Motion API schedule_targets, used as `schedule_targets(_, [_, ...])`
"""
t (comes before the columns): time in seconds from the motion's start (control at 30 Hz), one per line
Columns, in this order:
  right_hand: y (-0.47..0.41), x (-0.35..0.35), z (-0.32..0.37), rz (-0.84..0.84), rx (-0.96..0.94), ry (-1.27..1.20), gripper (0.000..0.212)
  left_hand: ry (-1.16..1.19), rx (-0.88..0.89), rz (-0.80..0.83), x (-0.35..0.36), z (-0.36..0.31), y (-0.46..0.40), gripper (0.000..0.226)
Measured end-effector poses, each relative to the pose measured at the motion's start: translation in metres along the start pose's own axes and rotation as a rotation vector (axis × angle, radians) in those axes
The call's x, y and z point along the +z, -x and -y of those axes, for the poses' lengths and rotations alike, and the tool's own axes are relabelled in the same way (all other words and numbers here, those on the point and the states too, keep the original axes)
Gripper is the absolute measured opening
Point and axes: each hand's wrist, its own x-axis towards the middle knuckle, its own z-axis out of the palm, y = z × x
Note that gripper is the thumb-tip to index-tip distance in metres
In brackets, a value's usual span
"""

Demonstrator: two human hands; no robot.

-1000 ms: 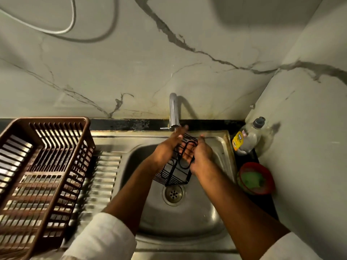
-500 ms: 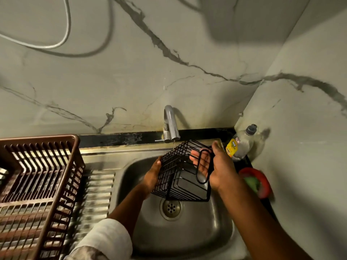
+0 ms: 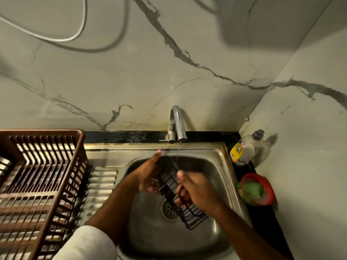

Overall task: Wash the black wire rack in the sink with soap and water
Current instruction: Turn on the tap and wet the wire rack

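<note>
We hold the black wire rack (image 3: 175, 186) over the bowl of the stainless steel sink (image 3: 221, 162), tilted so that its upper end points toward the curved chrome tap (image 3: 177, 122) and its lower end hangs just above the round metal drain (image 3: 168, 209). A thin stream of water (image 3: 178, 152) falls from the tap spout onto the upper end of the rack.

Our left hand (image 3: 148, 175) lies against the rack's side away from the corner wall, fingers stretched out straight toward the tap, palm flat on the wires. Our right hand (image 3: 195, 188) has its fingers curled around the wires on the other side, thumb up near the stream, so it is grasping the rack. Motion blur hides the finer detail of both grips.

To the left of the sink bowl runs the ribbed steel drainboard (image 3: 101, 184), and beyond it stands a brown slatted plastic dish basket (image 3: 47, 184). To the right of the sink, on the black counter strip, lies a clear dish soap bottle with a yellow label and grey cap (image 3: 246, 149), leaning toward the corner. Nearer us than the bottle sits a red round tub holding a green scrub pad (image 3: 256, 190). Above the sink, a white cable (image 3: 75, 34) loops across the marbled wall.
</note>
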Motion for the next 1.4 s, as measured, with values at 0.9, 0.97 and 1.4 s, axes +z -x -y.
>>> schedule_targets(0.9, [-0.095, 0.015, -0.045, -0.254, 0.182, -0.838, 0.03, 0.472, 0.42, -0.218, 0.075, 0.063, -0.001, 0.028])
schedule_targets(0.97, [-0.1, 0.015, -0.043, -0.191, 0.23, -0.999, 0.03, 0.448, 0.458, -0.225, 0.081, 0.06, 0.004, 0.027])
schedule_targets(1.4, [-0.107, 0.027, -0.046, -0.422, 0.197, -1.273, 0.034, 0.522, 0.472, -0.263, 0.084, 0.053, -0.001, 0.031])
